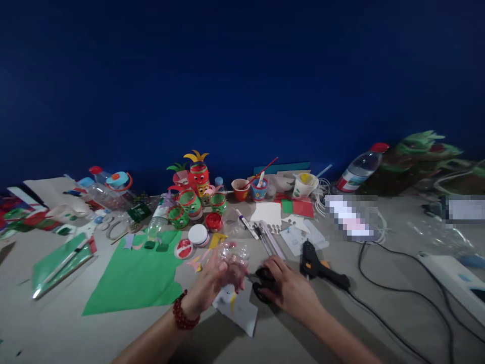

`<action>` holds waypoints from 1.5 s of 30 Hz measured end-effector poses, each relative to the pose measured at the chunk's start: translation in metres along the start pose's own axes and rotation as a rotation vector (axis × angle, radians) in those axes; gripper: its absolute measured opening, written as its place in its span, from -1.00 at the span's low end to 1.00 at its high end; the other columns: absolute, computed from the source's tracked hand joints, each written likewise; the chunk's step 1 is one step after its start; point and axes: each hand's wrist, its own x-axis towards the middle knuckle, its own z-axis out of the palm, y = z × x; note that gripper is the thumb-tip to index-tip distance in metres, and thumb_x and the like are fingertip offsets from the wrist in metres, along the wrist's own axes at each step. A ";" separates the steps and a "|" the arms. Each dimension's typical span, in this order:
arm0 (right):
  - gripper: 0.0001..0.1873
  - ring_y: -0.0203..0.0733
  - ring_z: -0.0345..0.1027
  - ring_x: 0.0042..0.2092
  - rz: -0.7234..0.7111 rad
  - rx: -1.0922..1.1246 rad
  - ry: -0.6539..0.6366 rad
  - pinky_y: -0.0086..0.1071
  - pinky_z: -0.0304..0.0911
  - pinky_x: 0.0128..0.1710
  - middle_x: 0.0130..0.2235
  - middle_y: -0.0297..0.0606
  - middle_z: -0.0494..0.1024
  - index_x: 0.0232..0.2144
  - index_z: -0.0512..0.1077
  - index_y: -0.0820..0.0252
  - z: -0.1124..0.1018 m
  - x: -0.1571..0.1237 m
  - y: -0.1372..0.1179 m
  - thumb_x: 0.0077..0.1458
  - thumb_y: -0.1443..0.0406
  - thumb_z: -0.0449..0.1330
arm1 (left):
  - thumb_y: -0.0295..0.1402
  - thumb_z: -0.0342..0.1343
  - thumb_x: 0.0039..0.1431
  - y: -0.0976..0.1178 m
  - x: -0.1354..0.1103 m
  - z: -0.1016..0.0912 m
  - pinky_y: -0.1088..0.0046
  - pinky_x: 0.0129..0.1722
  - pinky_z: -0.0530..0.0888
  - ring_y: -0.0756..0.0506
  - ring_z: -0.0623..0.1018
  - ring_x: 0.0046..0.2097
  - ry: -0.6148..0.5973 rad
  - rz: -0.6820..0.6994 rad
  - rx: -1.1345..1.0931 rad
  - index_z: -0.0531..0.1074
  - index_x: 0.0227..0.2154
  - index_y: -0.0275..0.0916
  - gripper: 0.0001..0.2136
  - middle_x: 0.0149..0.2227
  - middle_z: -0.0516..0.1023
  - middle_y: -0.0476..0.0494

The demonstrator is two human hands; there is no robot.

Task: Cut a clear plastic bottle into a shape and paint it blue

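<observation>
Left hand holds clear plastic piece; right hand grips black scissors

Both my forearms are bare; a bracelet of round dark-red beads rings the wrist behind my left hand, at seven o'clock.

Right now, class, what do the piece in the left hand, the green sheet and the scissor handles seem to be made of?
The piece in the left hand: likely thin clear plastic, glossy, see-through with glints. The green sheet: probably matte paper or card, flat with cut edges and no shine. The scissor handles in the right hand: seemingly black plastic, smooth.
</observation>
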 end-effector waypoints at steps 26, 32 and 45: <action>-0.82 -0.10 0.47 -0.20 -0.024 0.054 -0.069 -0.35 0.28 -0.22 -0.16 -0.14 0.56 -0.22 0.43 0.18 -0.009 0.005 0.012 0.12 0.25 0.14 | -0.04 0.15 0.20 -0.004 0.000 -0.001 0.36 -0.34 0.43 -0.18 0.59 -0.26 -0.035 -0.024 -0.092 0.31 0.09 -0.20 -0.51 -0.18 0.55 -0.24; -0.82 -0.10 0.46 -0.22 -0.031 0.100 -0.099 -0.34 0.26 -0.23 -0.21 -0.15 0.58 -0.24 0.46 0.17 -0.018 0.004 0.015 0.07 0.27 0.17 | -0.07 0.23 0.14 -0.002 -0.001 -0.002 0.31 -0.31 0.45 -0.22 0.60 -0.22 -0.059 0.015 -0.034 0.31 0.08 -0.21 -0.48 -0.13 0.54 -0.28; -0.61 -0.28 0.21 -0.46 0.220 0.892 -0.174 -0.49 0.12 -0.58 -0.44 -0.40 0.34 -0.31 0.30 0.10 -0.043 -0.006 0.031 0.04 -0.06 0.19 | -0.08 0.28 0.09 0.008 -0.004 0.001 0.34 -0.31 0.47 -0.18 0.56 -0.21 -0.087 0.084 0.077 0.28 0.09 -0.15 -0.45 -0.07 0.47 -0.25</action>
